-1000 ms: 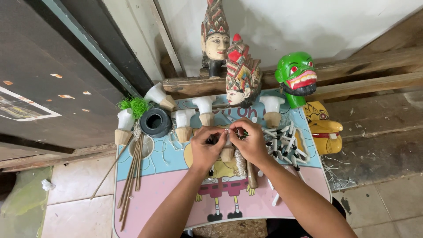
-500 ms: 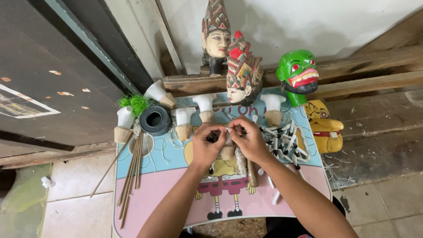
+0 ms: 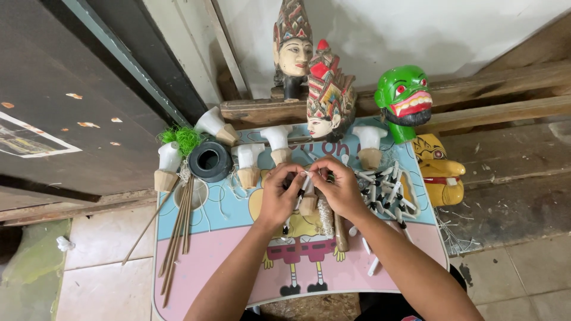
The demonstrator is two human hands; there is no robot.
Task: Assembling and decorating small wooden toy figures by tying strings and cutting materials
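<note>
Fingers (image 3: 295,176) of both hands pinch together over the middle of the surface (image 3: 208,261), closed narrow on one small white-and-tan puppet piece (image 3: 307,199); the left hand (image 3: 278,196) grips it from 9 o'clock, the right hand (image 3: 342,189) from 3 o'clock, and a thin white bit shows between the fingertips. What exactly that bit is I cannot tell. Around the hands I count five white pegs with tan bases (image 3: 248,166) standing along the far edge, at 10 to 1 o'clock. Three painted puppet heads stand at 12 o'clock: a crowned pale one (image 3: 292,47), a smaller red-crowned one (image 3: 328,95) just in front of it, and a green one (image 3: 403,98) at 1 o'clock. One yellow mask (image 3: 437,169) lies at 3 o'clock, beside a heap of white sticks with dark tips (image 3: 383,190), too many to count. One black ring (image 3: 209,160) sits at 10 o'clock with a green tuft (image 3: 181,138) behind it, and a bundle of thin brown rods (image 3: 178,232) lies at 8 o'clock.
</note>
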